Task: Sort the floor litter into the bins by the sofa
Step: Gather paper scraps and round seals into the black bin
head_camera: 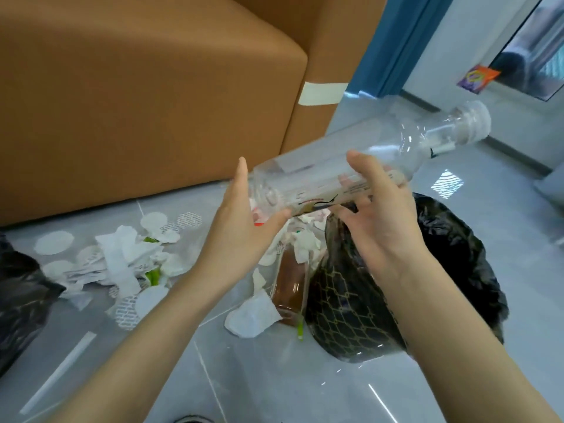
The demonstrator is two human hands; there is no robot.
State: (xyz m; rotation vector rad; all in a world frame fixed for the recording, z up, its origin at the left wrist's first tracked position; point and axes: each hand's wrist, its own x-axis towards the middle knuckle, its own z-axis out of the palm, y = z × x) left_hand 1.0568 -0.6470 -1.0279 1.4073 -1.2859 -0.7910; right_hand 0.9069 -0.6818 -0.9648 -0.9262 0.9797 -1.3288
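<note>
A clear empty plastic bottle [381, 154] with a clear cap lies tilted in the air, cap up to the right. My left hand [244, 221] grips its base end, thumb on top and fingers underneath. My right hand [381, 215] holds its labelled middle, fingers curled over it. Below the hands stands a bin lined with a black bag [451, 245], holding a dark package with a gold net pattern [345, 303]. White paper scraps and round paper discs [122, 261] lie scattered on the grey floor at the left.
The brown sofa [137, 87] fills the upper left. A brown-filled plastic bottle [290, 282] lies beside the bin with crumpled tissue [253, 315]. Another black bag [18, 300] sits at the left edge. A white straw [58, 372] lies on the floor. A blue curtain [393, 41] hangs behind.
</note>
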